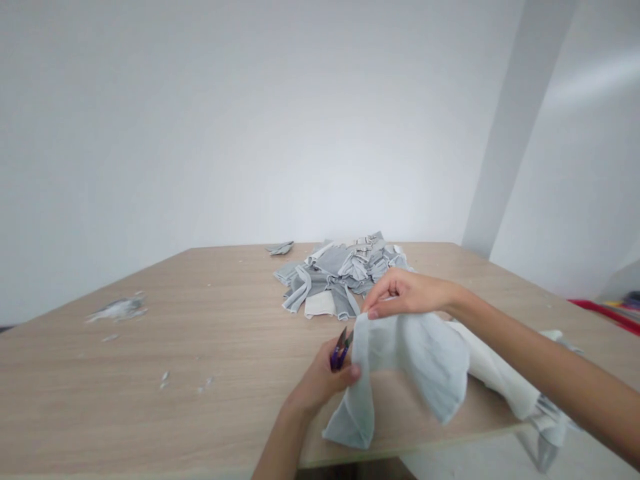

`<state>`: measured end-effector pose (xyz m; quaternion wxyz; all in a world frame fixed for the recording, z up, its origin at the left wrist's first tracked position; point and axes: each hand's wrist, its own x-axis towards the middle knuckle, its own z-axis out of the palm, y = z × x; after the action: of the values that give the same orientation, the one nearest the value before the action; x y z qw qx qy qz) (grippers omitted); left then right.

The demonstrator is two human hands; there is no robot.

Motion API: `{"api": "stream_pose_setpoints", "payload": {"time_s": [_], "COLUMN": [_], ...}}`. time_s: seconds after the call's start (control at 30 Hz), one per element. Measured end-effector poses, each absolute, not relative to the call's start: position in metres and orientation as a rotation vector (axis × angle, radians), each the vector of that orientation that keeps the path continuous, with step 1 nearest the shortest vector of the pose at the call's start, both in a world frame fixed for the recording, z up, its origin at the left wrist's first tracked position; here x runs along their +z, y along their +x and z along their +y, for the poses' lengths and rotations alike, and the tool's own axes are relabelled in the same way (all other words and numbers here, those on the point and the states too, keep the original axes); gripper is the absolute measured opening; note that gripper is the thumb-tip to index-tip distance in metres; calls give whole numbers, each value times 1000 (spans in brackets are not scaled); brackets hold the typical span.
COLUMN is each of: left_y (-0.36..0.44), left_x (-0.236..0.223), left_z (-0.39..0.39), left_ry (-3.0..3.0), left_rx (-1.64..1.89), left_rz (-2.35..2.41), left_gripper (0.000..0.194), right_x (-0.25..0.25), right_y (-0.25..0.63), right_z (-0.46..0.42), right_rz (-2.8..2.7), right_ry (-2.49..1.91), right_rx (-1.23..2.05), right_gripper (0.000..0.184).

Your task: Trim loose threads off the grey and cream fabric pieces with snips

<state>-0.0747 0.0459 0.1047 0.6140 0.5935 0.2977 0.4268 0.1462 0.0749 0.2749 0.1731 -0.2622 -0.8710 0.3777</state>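
Observation:
A pale grey-blue piece of cloth (434,363) hangs between my hands above the table's front edge. My right hand (400,293) pinches its top corner between thumb and fingers. Lower down on the left side, my left hand (327,377) grips the cloth's folded edge under the thumb. The same hand also holds thread snips (339,353) with purple handles, their dark blades pointing up beside the edge and apart at the tips. The left fingers behind the cloth are partly hidden.
A heap of grey and white cloth pieces (330,267) lies at the back of the wooden table (225,347), with one small piece (280,248) left of it. Thread scraps (120,308) lie at the left. More white cloth (505,373) drapes over the front right edge, under my right arm.

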Motion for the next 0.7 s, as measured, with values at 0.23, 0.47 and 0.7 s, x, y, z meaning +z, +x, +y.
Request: {"api": "stream_pose_setpoints", "payload": {"time_s": [0.23, 0.47, 0.7], "left_y": [-64, -78, -77], "left_x": [90, 98, 95], "left_z": [40, 39, 27], "left_ry": [1325, 1435, 1392], "left_rx": [948, 895, 1286], "left_rz": [670, 652, 857], "left_gripper": [66, 55, 55], "right_x": [273, 269, 252], "right_y": [157, 165, 176], "right_z": [71, 70, 62], "right_rz": [-2515, -2472, -2380], "right_ry": [-787, -797, -910], "right_rx": [1066, 1116, 1083], "right_gripper": [27, 27, 35]}}
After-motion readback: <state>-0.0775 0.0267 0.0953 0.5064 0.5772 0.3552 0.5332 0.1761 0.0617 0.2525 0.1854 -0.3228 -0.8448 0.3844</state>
